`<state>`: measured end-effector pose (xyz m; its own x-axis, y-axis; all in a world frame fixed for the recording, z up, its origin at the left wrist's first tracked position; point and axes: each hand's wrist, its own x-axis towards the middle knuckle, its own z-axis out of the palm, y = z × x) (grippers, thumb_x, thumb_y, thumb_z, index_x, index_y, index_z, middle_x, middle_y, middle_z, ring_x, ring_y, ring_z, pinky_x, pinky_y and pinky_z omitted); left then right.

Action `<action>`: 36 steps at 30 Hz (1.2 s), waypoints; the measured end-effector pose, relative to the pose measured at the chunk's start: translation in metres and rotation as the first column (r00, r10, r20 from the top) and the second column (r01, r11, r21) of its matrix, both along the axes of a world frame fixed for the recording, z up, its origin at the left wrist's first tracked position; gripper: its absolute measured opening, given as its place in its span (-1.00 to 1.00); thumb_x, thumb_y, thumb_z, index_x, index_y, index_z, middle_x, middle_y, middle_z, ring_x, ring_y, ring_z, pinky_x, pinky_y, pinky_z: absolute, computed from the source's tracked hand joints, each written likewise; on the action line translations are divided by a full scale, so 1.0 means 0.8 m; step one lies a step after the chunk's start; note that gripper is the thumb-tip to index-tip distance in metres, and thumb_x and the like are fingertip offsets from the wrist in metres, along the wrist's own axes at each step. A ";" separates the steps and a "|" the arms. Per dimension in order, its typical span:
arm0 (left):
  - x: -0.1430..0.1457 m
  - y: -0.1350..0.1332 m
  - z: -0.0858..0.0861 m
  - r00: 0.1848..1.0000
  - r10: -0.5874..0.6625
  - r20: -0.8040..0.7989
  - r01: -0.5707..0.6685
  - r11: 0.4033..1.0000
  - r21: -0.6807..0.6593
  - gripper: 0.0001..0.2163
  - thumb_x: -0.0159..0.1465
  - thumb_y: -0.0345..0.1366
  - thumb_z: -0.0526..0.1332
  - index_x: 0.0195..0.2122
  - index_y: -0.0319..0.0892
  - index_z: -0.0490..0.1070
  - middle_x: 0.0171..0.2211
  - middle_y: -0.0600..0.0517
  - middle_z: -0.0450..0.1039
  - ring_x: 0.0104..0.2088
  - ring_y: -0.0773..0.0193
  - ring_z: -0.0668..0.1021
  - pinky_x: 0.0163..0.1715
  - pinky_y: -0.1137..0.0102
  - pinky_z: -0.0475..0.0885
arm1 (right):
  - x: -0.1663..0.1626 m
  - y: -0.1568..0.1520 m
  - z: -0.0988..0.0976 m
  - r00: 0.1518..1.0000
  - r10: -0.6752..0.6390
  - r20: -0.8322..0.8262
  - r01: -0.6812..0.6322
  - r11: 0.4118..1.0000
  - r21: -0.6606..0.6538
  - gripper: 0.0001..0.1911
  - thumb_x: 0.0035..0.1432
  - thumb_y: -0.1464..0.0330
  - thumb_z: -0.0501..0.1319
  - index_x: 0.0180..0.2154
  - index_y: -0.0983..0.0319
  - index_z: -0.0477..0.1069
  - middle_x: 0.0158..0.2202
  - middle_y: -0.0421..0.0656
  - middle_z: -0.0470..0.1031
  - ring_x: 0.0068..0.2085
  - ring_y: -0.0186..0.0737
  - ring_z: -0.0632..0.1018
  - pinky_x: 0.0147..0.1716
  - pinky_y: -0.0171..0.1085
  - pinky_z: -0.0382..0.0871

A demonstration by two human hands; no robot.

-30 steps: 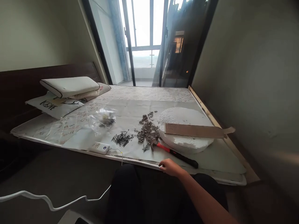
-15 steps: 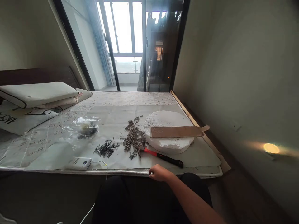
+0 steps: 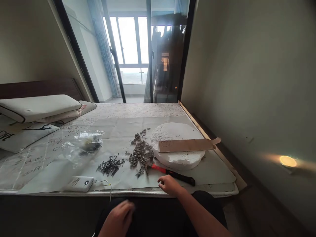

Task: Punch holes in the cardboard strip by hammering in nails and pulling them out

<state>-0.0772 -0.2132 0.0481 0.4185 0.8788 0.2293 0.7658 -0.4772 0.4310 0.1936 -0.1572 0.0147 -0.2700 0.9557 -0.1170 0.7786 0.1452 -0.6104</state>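
Note:
My right hand (image 3: 169,185) hovers over the mattress's front edge, just below a hammer (image 3: 172,174) with a red and black handle. Its fingers are loosely bent and slightly apart, with nothing seen between them. My left hand (image 3: 120,215) is above my lap, smeared by motion, so its fingers do not show clearly. Left of the hammer's head lie a few nails (image 3: 139,173) and a heap of grey crumbly rubble (image 3: 142,153). A larger pile of nails (image 3: 110,165) sits farther left. A cardboard strip (image 3: 186,145) rests across a round white foam slab (image 3: 177,130).
A white power bank (image 3: 81,183) with a cable lies near the front edge of the mattress (image 3: 138,108). Behind it is a clear plastic bag (image 3: 85,143) with something dark inside. Pillows (image 3: 41,107) are stacked at left; a wall (image 3: 247,82) stands at right.
My left hand has come into view from below. My right hand's fingers have parted a little. The whole scene sits lower in the picture, as the camera has tilted up.

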 end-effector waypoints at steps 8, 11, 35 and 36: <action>0.083 0.203 -0.042 0.892 0.175 -0.417 -0.268 0.947 -0.176 -0.74 0.17 -0.49 -0.01 -0.23 -0.17 0.42 -0.17 -0.07 0.45 -0.20 0.22 0.49 -0.29 0.41 0.33 | 0.029 0.004 -0.020 0.988 -0.130 0.087 0.130 0.991 0.008 -0.71 0.07 0.39 0.13 -0.15 0.27 0.49 -0.21 -0.05 0.54 -0.17 -0.20 0.51 -0.19 -0.38 0.26; 0.071 0.217 -0.065 0.863 0.172 -0.475 -0.281 0.944 -0.170 -0.76 0.15 -0.39 0.10 -0.14 -0.16 0.37 -0.11 -0.08 0.40 -0.14 0.19 0.47 -0.26 0.41 0.33 | 0.047 0.012 -0.031 0.959 -0.235 0.161 0.236 0.972 0.012 -0.70 0.05 0.43 0.13 -0.15 0.31 0.47 -0.13 0.03 0.47 -0.11 -0.11 0.47 -0.14 -0.31 0.24; 0.068 0.243 -0.116 0.891 0.185 -0.416 -0.329 0.893 -0.308 -0.76 0.07 -0.30 0.23 -0.20 -0.20 0.41 -0.22 -0.06 0.48 -0.24 0.25 0.49 -0.31 0.48 0.30 | 0.055 0.027 -0.048 0.966 -0.219 0.139 0.225 0.974 -0.027 -0.72 0.07 0.39 0.12 -0.18 0.31 0.47 -0.14 0.01 0.47 -0.09 -0.12 0.46 -0.14 -0.33 0.21; 0.071 0.243 -0.115 0.887 0.191 -0.421 -0.336 0.892 -0.303 -0.73 0.07 -0.29 0.23 -0.18 -0.19 0.40 -0.21 -0.07 0.48 -0.22 0.24 0.49 -0.30 0.47 0.31 | 0.054 0.027 -0.048 0.967 -0.216 0.136 0.222 0.975 -0.026 -0.72 0.06 0.39 0.12 -0.18 0.32 0.48 -0.15 0.01 0.47 -0.10 -0.12 0.46 -0.15 -0.33 0.21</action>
